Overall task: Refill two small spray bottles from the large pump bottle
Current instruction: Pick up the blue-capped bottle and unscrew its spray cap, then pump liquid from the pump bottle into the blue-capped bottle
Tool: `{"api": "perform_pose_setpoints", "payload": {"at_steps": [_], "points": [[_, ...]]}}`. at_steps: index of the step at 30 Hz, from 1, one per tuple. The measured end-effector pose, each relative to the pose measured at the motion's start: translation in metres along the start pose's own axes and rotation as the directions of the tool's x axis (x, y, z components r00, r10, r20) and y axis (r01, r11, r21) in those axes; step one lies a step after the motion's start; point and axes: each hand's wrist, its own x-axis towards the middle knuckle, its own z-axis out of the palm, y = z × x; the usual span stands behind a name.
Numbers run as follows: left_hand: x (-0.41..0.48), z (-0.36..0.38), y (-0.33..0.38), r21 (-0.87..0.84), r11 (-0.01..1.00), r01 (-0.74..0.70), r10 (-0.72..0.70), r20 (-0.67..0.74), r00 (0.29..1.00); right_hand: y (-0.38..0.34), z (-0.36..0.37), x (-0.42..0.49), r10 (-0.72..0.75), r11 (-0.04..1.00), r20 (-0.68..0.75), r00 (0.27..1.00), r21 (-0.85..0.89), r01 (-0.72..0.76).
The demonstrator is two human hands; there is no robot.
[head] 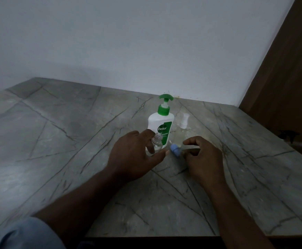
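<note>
The left fingers (147,136) curl round an open bottle (156,145), small and clear, thumb in front, holding it upright just above or on the table (56,141); I cannot tell which. The right fingers (191,141) are bent close and seem to pinch the blue sprayer (175,150), lying sideways just right of the bottle. So the first bottle stands uncapped, seemingly ready to fill. Next, the sprayer should go down and the bottle's mouth go under the pump bottle (162,121), just behind. A second spray bottle (184,123), capped, stands to its right.
</note>
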Motion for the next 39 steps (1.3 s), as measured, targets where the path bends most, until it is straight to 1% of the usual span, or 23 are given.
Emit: {"api": "perform_pose_setpoints", "payload": {"at_steps": [4, 8, 17, 22, 26, 30, 34, 37, 39], "points": [[-0.001, -0.002, -0.001, 0.002, 1.0, 0.0, 0.0, 0.006, 1.0, 0.003, 0.0, 0.001, 0.03, 0.999, -0.013, 0.999, -0.011, -0.03], [-0.001, -0.003, 0.001, -0.009, 1.0, 0.015, -0.015, 0.023, 1.0, 0.002, 0.001, -0.001, 0.02, 1.0, -0.021, 1.0, 0.013, -0.019], [0.0, -0.005, 0.0, -0.018, 0.999, 0.042, -0.041, 0.037, 0.998, -0.001, 0.001, -0.002, 0.03, 0.997, -0.087, 0.996, 0.073, -0.024], [0.001, -0.002, -0.004, -0.024, 0.999, 0.044, -0.045, -0.023, 0.999, -0.004, -0.002, -0.002, 0.041, 0.994, -0.128, 0.991, 0.106, -0.028], [0.001, -0.003, -0.004, -0.065, 0.997, 0.035, -0.041, -0.087, 0.995, -0.009, -0.006, -0.001, 0.062, 0.986, -0.169, 0.984, 0.165, -0.034], [0.002, -0.007, -0.006, -0.112, 0.993, 0.038, -0.053, -0.133, 0.99, -0.023, -0.011, 0.006, 0.027, 0.98, -0.22, 0.975, 0.2, 0.018], [0.004, -0.008, -0.006, -0.15, 0.987, 0.063, -0.081, -0.122, 0.989, -0.04, -0.025, 0.029, -0.026, 0.965, -0.284, 0.959, 0.242, 0.098], [0.005, -0.009, -0.007, -0.223, 0.97, 0.097, -0.131, -0.145, 0.981, -0.05, -0.034, 0.051, -0.051, 0.945, -0.309, 0.95, 0.291, 0.146], [0.007, -0.01, -0.008, -0.251, 0.96, 0.123, -0.168, -0.168, 0.971, -0.059, -0.037, 0.064, -0.101, 0.932, -0.314, 0.944, 0.301, 0.2]]}}
